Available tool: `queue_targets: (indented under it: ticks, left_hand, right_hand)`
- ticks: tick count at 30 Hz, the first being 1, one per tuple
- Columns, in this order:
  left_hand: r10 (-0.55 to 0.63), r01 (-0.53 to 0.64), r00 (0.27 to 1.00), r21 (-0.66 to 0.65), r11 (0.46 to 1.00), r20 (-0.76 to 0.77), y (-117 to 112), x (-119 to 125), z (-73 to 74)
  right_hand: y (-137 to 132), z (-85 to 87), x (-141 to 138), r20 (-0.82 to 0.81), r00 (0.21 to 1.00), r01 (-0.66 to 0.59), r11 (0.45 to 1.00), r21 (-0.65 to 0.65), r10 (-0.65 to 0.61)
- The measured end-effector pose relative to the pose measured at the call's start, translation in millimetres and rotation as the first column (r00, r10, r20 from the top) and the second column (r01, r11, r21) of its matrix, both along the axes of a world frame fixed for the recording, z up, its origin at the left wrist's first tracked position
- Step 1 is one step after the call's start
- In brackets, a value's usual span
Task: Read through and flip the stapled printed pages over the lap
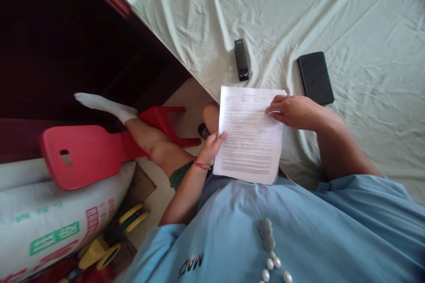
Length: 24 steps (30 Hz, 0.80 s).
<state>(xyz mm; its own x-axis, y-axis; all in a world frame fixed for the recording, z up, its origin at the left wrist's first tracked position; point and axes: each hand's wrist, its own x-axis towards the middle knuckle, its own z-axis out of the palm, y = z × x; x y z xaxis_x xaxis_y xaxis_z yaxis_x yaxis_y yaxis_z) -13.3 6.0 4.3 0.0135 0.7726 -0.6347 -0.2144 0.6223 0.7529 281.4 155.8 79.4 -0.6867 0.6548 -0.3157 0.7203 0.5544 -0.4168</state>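
Printed sheets point(247, 146) are gripped by the left hand point(211, 148); the right hand point(295, 111) touches their upper right, grip unclear.

Beside a red chair point(89, 152) lies a sack point(63, 214) — printed.

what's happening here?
A person is holding a stack of printed sheets above their lap. The left hand grips the left edge, thumb on top; the fingers of the right hand are at the upper right of the top page. What looks like a black stapler and a flat black rectangular item lie on the pale cloth beyond.
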Motion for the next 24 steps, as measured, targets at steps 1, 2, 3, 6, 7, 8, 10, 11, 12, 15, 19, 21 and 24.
queue_targets:
  ticks: [1, 2, 3, 6, 7, 8, 10, 11, 12, 15, 19, 21, 24]
  left_hand:
    - [-0.011, 0.012, 1.0, -0.042, 0.999, 0.023, 0.2, 1.0, 0.1]
    - [-0.02, 0.023, 0.999, -0.075, 0.997, 0.04, 0.6, 1.3, 0.2]
    - [-0.025, 0.03, 0.998, -0.097, 0.995, 0.051, 1.0, 1.2, 0.2]
    - [-0.023, 0.031, 0.997, -0.105, 0.994, 0.077, 1.4, -0.9, -1.3]
    - [-0.027, 0.037, 0.996, -0.103, 0.994, 0.089, 1.1, -1.6, -2.1]
    - [-0.033, 0.044, 0.994, -0.102, 0.994, 0.1, 0.7, -2.1, -3.1]
    - [-0.038, 0.048, 0.993, -0.089, 0.995, 0.109, 0.1, -2.4, -5.1]
    - [-0.039, 0.047, 0.993, -0.075, 0.996, 0.108, 0.2, -2.1, -5.9]
    - [-0.039, 0.045, 0.994, -0.055, 0.997, 0.105, 0.5, -1.8, -6.4]
    - [-0.064, 0.064, 0.994, 0.003, 0.998, 0.085, 3.1, -1.1, -4.4]
    - [-0.083, 0.082, 0.997, 0.103, 0.991, 0.002, 8.0, -3.9, 6.5]
    - [-0.085, 0.092, 0.995, 0.166, 0.982, -0.049, 11.6, -5.4, 13.5]
    - [-0.085, 0.114, 0.99, 0.29, 0.95, -0.109, 21.4, -2.9, 22.1]
  right_hand:
    - [0.0, 1.0, -2.4, 0.012, 0.999, 0.044, 0.999, 0.02, -0.044]
    - [0.2, 1.8, -5.1, 0.024, 0.994, 0.109, 0.993, 0.052, -0.111]
    - [0.6, 2.1, -7.7, 0.035, 0.981, 0.188, 0.978, 0.091, -0.192]
    - [3.2, -2.1, -11.5, 0.085, 0.922, 0.36, 0.917, 0.172, -0.378]
    - [4.4, -4.9, -11.3, 0.112, 0.913, 0.372, 0.912, 0.173, -0.393]
    - [5.5, -8.0, -10.6, 0.135, 0.91, 0.368, 0.915, 0.167, -0.391]
    - [7.5, -13.3, -8.8, 0.141, 0.915, 0.354, 0.92, 0.167, -0.378]
    - [8.3, -14.8, -8.4, 0.124, 0.916, 0.358, 0.916, 0.18, -0.382]
    - [9.0, -15.4, -8.5, 0.109, 0.914, 0.366, 0.91, 0.192, -0.391]
    - [9.3, -12.3, -10.8, 0.129, 0.905, 0.382, 0.908, 0.172, -0.405]
    - [2.7, -9.2, -8.2, 0.022, 0.883, 0.457, 0.87, 0.186, -0.468]
    - [-3.4, -12.9, -1.5, -0.163, 0.843, 0.537, 0.826, 0.171, -0.513]
    - [-14.6, -20.8, 10.8, -0.429, 0.6, 0.636, 0.728, -0.257, -0.676]
